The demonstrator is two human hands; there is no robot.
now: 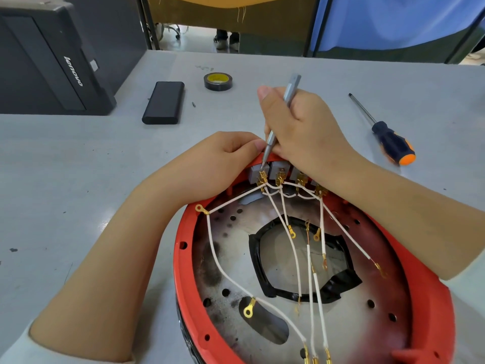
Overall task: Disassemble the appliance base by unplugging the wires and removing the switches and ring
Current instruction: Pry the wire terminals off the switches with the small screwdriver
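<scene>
Grey table [78, 179]. Left hand [223, 156] grips red base [189, 271] rim; right hand [296, 127] grasps tweezers [278, 122], tips at leftmost switch [258, 173] terminal.

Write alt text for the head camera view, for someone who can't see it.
A person's right hand holds grey tweezers to the brass terminals on a row of grey switches at the far rim of a red appliance base, while the left hand steadies the rim. White wires trail across the base; a screwdriver, tape roll and black case lie on the grey table.
</scene>
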